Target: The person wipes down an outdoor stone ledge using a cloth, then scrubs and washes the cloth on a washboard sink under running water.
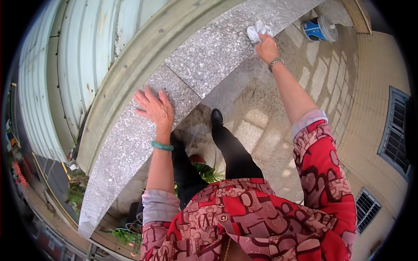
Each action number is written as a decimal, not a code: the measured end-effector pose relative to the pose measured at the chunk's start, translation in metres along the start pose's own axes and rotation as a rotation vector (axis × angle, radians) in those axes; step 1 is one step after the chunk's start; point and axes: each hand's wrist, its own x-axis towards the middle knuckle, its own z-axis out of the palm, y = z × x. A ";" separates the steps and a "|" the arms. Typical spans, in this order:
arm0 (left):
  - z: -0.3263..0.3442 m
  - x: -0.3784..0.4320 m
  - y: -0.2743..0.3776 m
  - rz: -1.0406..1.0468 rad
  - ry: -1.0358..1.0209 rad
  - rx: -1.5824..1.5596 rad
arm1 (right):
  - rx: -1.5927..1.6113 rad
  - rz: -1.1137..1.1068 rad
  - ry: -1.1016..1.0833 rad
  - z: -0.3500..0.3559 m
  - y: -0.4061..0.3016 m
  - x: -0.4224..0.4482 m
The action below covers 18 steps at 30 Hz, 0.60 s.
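A speckled granite ledge (pixel 199 60) runs diagonally before me, with a dark seam across it. My left hand (pixel 156 106) rests palm down on the stone, fingers spread, a green bangle (pixel 162 145) on the wrist. Farther along, my right hand (pixel 267 47) grips a crumpled white cloth (pixel 258 31) against the ledge near its inner edge. A metal watch or bracelet (pixel 276 64) circles that wrist. The fingertips of the right hand are partly hidden by the cloth.
Beyond the ledge lie a curved rail (pixel 130 62) and pale corrugated metal sheets (pixel 85 45). A blue-and-white lidded bucket (pixel 319 28) stands on the tiled floor (pixel 251 130) at the upper right. Potted plants (pixel 209 173) are near my feet. A tiled wall with a barred window (pixel 395 133) rises right.
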 end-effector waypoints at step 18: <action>0.012 0.003 0.013 -0.139 0.086 0.209 | 0.132 -0.392 0.183 0.007 -0.019 0.076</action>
